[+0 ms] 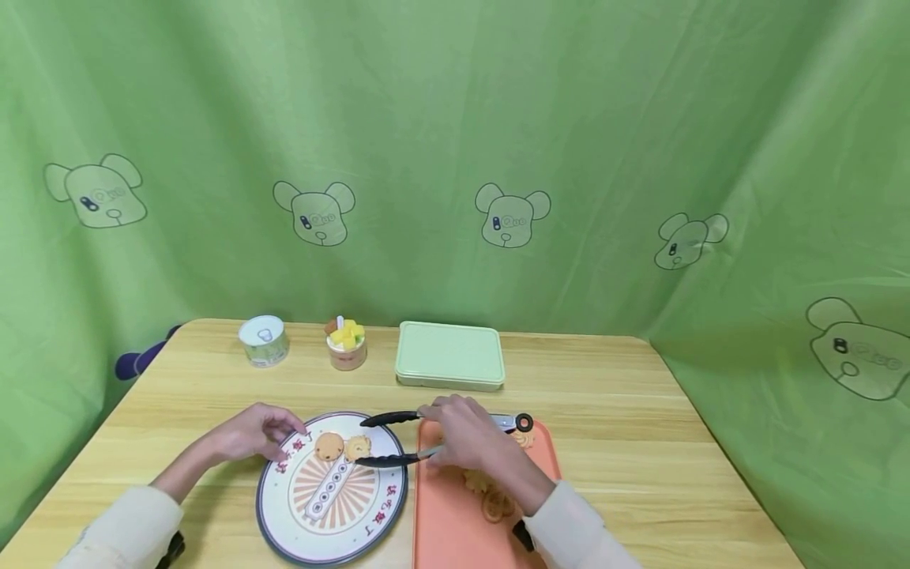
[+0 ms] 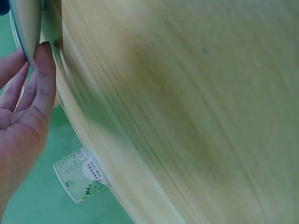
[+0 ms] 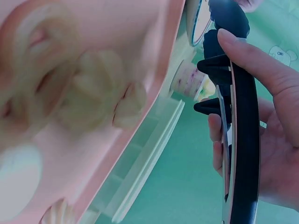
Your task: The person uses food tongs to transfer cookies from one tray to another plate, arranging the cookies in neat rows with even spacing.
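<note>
My left hand (image 1: 259, 431) pinches the upper left rim of a white plate (image 1: 284, 510) with a blue edge. The left wrist view shows that plate's edge (image 2: 29, 30) between the fingers. On the plate lie a round cookie (image 1: 329, 446) and a ridged flower-shaped cookie (image 1: 358, 448), side by side. Metal tongs with black tips (image 1: 391, 461) are gripped in my right hand (image 1: 465, 431), also seen in the right wrist view. Their arms are spread over the plate's right part; the lower tip is close to the ridged cookie, and I cannot tell if it touches.
A coral tray (image 1: 444, 533) right of the plate carries several cookies (image 1: 496, 504), partly hidden by my right arm. Along the back stand a ring-pull can (image 1: 265, 344), a small cup (image 1: 347, 356) with yellow pieces on top and a pale green lidded box (image 1: 450, 353).
</note>
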Available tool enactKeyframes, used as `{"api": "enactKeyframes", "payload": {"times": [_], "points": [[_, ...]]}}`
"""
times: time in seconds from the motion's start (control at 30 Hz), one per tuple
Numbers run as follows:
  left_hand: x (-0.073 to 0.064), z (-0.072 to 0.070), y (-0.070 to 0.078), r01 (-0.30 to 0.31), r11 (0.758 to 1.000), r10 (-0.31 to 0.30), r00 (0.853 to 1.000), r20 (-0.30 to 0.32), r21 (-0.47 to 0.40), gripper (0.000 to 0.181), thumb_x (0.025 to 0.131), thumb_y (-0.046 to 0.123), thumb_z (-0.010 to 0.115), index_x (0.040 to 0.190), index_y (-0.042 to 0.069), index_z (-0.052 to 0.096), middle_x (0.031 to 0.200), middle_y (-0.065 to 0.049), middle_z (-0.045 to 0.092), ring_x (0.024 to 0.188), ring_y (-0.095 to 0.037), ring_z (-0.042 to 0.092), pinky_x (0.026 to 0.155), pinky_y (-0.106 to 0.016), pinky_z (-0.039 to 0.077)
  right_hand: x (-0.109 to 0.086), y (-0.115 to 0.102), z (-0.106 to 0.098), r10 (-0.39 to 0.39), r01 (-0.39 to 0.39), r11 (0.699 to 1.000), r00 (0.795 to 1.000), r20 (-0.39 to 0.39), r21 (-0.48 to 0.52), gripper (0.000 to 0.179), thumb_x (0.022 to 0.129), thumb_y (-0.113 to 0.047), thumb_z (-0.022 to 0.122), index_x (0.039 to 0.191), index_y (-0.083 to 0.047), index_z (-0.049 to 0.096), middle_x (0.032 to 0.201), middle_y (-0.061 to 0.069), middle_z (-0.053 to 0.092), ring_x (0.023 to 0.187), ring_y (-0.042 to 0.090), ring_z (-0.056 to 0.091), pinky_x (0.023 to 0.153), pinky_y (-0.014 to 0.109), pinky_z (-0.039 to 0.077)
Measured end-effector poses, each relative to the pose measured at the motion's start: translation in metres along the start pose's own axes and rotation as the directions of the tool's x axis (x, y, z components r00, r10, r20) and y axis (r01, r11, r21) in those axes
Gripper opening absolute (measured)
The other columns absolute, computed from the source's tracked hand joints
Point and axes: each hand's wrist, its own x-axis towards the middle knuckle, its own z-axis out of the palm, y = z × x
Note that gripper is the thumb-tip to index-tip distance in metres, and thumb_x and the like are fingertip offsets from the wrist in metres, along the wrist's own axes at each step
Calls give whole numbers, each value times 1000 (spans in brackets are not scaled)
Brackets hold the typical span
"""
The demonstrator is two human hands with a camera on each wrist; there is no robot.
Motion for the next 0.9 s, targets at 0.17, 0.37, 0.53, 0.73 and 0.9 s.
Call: {"api": "enactKeyframes", "payload": {"times": [0.17, 0.37, 0.53, 0.73, 0.9], "points": [[0, 0, 0, -3, 1000, 3, 1000, 3, -4, 44, 67, -5, 73, 110, -5, 62, 109, -23, 65, 96, -29, 65, 81, -32, 57, -13, 12, -3, 30, -30, 997, 1000, 1, 72, 75, 63, -36, 85, 128, -10, 59, 122, 9, 64, 111, 28, 59, 91, 40, 53], [0, 0, 0, -2, 1000, 2, 1000, 2, 2, 44, 67, -5, 73, 110, -5, 62, 107, -21, 66, 94, -27, 65, 80, -31, 57, -30, 30, -6, 48, -47, 991, 999, -1, 126, 76, 64, -35, 85, 129, -6, 57, 124, 13, 62, 115, 31, 57, 94, 43, 52], [1, 1, 0, 3, 1000, -3, 1000, 3, 2, 44, 67, -5, 73, 110, -5, 62, 107, -21, 66, 94, -26, 64, 79, -31, 57, -47, 46, -6, 95, -91, 983, 995, -19, 159, 80, 61, -33, 87, 129, -5, 57, 126, 17, 60, 117, 35, 55, 98, 48, 48], [2, 1, 1, 4, 1000, -4, 1000, -1, 11, 44, 67, -4, 74, 109, -5, 62, 107, -20, 66, 93, -26, 64, 80, -32, 57, -62, 63, -3, 178, -167, 971, 983, -49, 170, 84, 57, -35, 88, 129, -3, 57, 125, 15, 62, 116, 36, 56, 98, 47, 49], [1, 0, 1, 5, 1000, -5, 1000, -7, 23, 44, 67, -4, 74, 109, -4, 63, 107, -20, 66, 93, -26, 64, 80, -32, 57, -68, 73, -4, 191, -180, 971, 980, -61, 159, 89, 54, -41, 88, 127, -1, 57, 122, 17, 63, 113, 36, 58, 97, 48, 49]]}}
